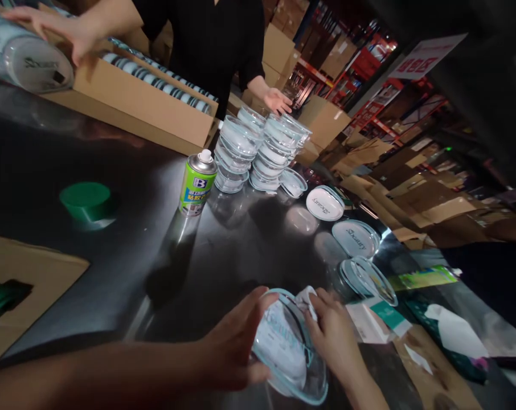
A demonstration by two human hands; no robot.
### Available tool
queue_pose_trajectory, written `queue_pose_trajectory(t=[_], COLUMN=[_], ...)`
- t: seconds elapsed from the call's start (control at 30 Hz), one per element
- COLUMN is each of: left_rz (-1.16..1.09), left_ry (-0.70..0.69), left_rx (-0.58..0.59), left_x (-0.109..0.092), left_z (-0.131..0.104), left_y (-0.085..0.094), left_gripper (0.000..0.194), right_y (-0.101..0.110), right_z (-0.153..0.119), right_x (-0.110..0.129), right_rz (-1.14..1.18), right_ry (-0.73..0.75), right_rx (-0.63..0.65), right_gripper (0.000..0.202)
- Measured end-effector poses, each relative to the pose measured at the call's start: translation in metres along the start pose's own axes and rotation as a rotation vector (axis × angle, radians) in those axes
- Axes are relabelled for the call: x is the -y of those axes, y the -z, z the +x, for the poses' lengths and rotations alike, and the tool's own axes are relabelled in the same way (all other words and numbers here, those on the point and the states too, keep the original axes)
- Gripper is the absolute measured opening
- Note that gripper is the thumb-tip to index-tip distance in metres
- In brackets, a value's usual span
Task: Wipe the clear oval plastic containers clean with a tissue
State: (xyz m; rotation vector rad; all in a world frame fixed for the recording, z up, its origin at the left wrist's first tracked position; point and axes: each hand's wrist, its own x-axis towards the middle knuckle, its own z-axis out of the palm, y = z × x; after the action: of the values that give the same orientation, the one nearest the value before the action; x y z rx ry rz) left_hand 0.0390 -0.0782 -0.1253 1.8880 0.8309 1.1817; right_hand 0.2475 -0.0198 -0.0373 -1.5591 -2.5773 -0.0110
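Note:
A clear oval pouch with light-blue edging and printed lettering (283, 347) is tilted up in front of me. Its left side is gripped by my left hand (241, 336), thumb and fingers on either side of the rim. My right hand (332, 327) pinches a crumpled white tissue (307, 300) against the pouch's upper right edge. Just beyond, on the dark table (224, 262), lie a stack of similar pouches (367, 279) and a lettered pouch (356, 238). A white box with a teal panel (373, 320) lies right of my right hand.
A spray can (197, 183) stands mid-table, left of stacked clear pouches (241, 148). A green tape roll (86, 201) lies at left. Across the table, a co-worker (207, 45) reaches over a carton (142, 105) full of pouches. A green-yellow tube (429, 277) lies at right.

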Motion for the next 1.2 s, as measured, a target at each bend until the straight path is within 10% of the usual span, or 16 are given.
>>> queue_pose_trajectory(t=[0.23,0.63,0.9,1.1,1.2], left_rz=[0.034,-0.029,-0.089,-0.099,-0.088], left_ry=[0.165,0.130,0.266,0.122,0.191], left_rx=[0.024,-0.041,-0.041,0.012,0.111], left_x=[-0.002,-0.010,-0.004,-0.011,-0.020], left_z=[-0.004,0.001,0.001,0.005,0.005], left_y=[-0.008,-0.005,-0.001,0.003,-0.001], left_gripper=[0.116,0.110,0.075,0.077,0.109], right_y=[-0.001,-0.008,0.001,-0.001,0.002], right_z=[-0.025,0.019,-0.009,-0.017,-0.018], right_x=[-0.018,0.033,0.002,0.015,0.018], right_rz=[-0.062,-0.075,0.003,0.060,0.084], right_ry=[-0.040,-0.012,0.056,0.081,0.090], right_rx=[-0.047,0.005,-0.015,-0.046,-0.025], right_gripper=[0.024,0.013,0.019,0.020,0.018])
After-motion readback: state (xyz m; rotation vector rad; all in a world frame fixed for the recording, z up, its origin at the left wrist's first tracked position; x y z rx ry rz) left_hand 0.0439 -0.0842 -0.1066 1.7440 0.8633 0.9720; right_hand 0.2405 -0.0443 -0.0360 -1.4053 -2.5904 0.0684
